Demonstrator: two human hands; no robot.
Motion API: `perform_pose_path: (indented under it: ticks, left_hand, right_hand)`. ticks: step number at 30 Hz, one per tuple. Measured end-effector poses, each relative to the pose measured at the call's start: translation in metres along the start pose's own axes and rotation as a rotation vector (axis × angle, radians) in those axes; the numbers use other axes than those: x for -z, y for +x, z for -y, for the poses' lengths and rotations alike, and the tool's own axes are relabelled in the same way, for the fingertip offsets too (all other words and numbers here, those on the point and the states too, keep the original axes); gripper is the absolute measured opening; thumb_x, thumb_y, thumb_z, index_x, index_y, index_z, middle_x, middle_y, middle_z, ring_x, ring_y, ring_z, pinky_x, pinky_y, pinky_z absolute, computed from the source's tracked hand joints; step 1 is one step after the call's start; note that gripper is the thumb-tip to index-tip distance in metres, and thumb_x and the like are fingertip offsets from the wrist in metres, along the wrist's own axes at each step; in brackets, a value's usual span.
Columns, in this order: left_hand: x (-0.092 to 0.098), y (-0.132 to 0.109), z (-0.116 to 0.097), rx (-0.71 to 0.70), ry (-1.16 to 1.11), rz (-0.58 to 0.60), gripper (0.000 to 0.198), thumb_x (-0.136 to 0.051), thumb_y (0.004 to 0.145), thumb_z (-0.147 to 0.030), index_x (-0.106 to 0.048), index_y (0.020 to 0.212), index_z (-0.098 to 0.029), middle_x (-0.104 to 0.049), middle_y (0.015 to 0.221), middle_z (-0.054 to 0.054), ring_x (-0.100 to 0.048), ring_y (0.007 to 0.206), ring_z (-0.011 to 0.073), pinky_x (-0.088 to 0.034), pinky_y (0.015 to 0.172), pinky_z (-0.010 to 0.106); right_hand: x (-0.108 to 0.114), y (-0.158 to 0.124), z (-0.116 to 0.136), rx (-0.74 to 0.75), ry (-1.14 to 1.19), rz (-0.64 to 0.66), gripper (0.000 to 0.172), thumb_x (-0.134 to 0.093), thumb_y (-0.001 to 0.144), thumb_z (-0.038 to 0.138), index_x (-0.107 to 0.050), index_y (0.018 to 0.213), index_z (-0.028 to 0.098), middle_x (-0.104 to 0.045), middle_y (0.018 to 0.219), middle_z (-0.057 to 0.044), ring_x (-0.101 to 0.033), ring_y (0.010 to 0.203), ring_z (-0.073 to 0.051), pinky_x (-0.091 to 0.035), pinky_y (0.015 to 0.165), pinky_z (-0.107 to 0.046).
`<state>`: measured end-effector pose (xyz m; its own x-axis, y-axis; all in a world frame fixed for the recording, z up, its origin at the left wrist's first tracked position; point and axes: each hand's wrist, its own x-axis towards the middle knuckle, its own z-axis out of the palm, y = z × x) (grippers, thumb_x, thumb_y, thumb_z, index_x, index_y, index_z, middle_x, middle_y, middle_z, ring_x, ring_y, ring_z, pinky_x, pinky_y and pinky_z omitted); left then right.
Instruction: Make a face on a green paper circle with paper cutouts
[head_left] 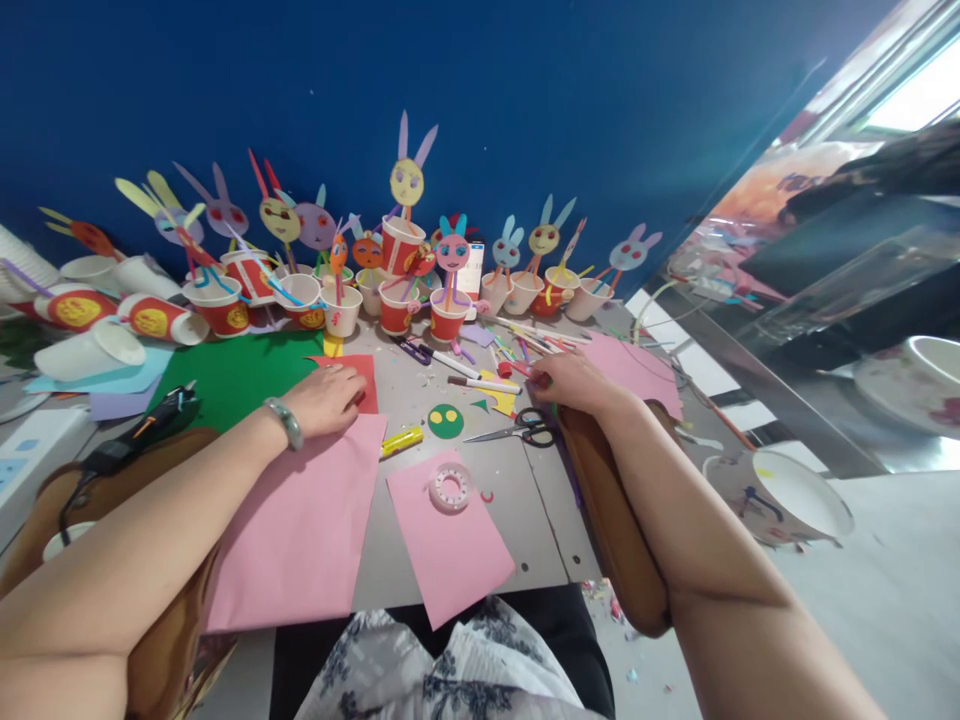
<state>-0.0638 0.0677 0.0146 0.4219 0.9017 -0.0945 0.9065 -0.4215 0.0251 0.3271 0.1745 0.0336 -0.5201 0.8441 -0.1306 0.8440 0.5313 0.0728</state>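
Observation:
My left hand (328, 398) lies flat, fingers together, on a red paper sheet (363, 374) that overlaps a large pink sheet (300, 530); a bead bracelet is on that wrist. My right hand (568, 381) reaches among pens and straws (517, 350), its fingers curled round something small that I cannot make out. Between the hands lie a green paper face (445, 421), a marker (481, 383), a yellow glue stick (401, 441) and black-handled scissors (517, 430). A tape roll (450, 488) sits on a smaller pink sheet (454, 550).
Several paper cups with paper bunny heads on sticks (405, 250) line the back of the grey table (517, 500) against a blue wall. Green paper (232, 375) and a glue gun (161, 412) are at left. A pink sheet (637, 368) lies right; a bin (780, 495) stands on the floor.

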Motion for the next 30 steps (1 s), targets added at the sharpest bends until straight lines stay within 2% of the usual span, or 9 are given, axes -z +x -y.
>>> perform_pose_path:
  ticks: [6,9,11,15,17,20,25,30]
  left_hand:
    - [-0.001,0.0,0.0,-0.001,0.016,-0.01,0.014,-0.046,0.081,-0.014,-0.06,0.084,-0.017,-0.064,0.09,0.01,-0.058,0.088,0.0253,-0.044,0.082,0.038]
    - [0.0,0.001,-0.001,-0.001,0.026,0.002,0.015,-0.047,0.081,-0.015,-0.061,0.085,-0.017,-0.065,0.091,0.01,-0.059,0.089,0.0255,-0.045,0.083,0.038]
    - [0.0,0.001,-0.001,-0.002,0.027,0.01,0.016,-0.046,0.082,-0.015,-0.062,0.087,-0.016,-0.065,0.092,0.011,-0.059,0.091,0.026,-0.045,0.084,0.038]
    - [0.0,0.001,-0.001,0.006,0.026,0.011,0.019,-0.047,0.082,-0.015,-0.064,0.09,-0.016,-0.066,0.094,0.012,-0.06,0.093,0.0269,-0.046,0.085,0.039]
    - [0.0,0.001,-0.002,0.01,0.025,0.01,0.019,-0.047,0.082,-0.015,-0.064,0.09,-0.016,-0.066,0.093,0.012,-0.06,0.093,0.0269,-0.046,0.085,0.039]
    - [0.001,0.001,-0.002,0.005,0.031,0.014,0.02,-0.046,0.083,-0.015,-0.065,0.09,-0.015,-0.067,0.093,0.012,-0.06,0.093,0.0278,-0.046,0.086,0.04]
    - [0.001,0.002,-0.003,0.009,0.046,0.021,0.02,-0.046,0.082,-0.016,-0.065,0.09,-0.014,-0.066,0.094,0.014,-0.06,0.093,0.0284,-0.046,0.085,0.041]
    - [0.001,0.002,-0.003,0.011,0.061,0.042,0.021,-0.045,0.084,-0.017,-0.064,0.091,-0.014,-0.066,0.095,0.014,-0.06,0.093,0.0286,-0.046,0.085,0.041]
  right_hand:
    - [-0.005,0.007,-0.001,-0.06,0.051,-0.029,0.01,-0.058,0.071,0.019,-0.068,0.068,0.02,-0.073,0.076,-0.008,-0.063,0.073,-0.021,-0.037,0.067,-0.03]
    - [-0.008,0.007,-0.006,-0.055,0.12,-0.047,0.01,-0.058,0.073,0.023,-0.067,0.07,0.02,-0.072,0.074,-0.005,-0.063,0.071,-0.019,-0.04,0.064,-0.028]
    - [-0.01,0.006,-0.013,-0.065,0.285,-0.101,0.015,-0.057,0.077,0.031,-0.066,0.074,0.019,-0.07,0.072,-0.003,-0.062,0.067,-0.017,-0.041,0.062,-0.026]
    - [-0.012,0.006,-0.023,-0.178,0.856,-0.289,0.026,-0.063,0.076,0.046,-0.065,0.076,0.02,-0.064,0.066,0.0,-0.055,0.06,-0.014,-0.042,0.058,-0.026]
    - [-0.011,0.006,-0.023,-0.215,1.055,-0.31,0.03,-0.07,0.07,0.049,-0.065,0.075,0.02,-0.062,0.066,0.001,-0.053,0.059,-0.013,-0.042,0.058,-0.026]
    - [-0.007,0.006,-0.019,-0.225,1.306,-0.271,0.035,-0.079,0.061,0.05,-0.063,0.073,0.021,-0.058,0.064,0.001,-0.051,0.056,-0.012,-0.043,0.054,-0.026]
    - [0.002,0.003,-0.014,-0.226,1.558,-0.216,0.036,-0.083,0.059,0.043,-0.06,0.075,0.02,-0.053,0.058,0.003,-0.048,0.049,-0.01,-0.04,0.046,-0.024]
    - [0.005,0.001,-0.013,-0.22,1.627,-0.223,0.034,-0.086,0.059,0.038,-0.061,0.074,0.02,-0.061,0.064,0.002,-0.06,0.059,-0.012,-0.05,0.056,-0.024]
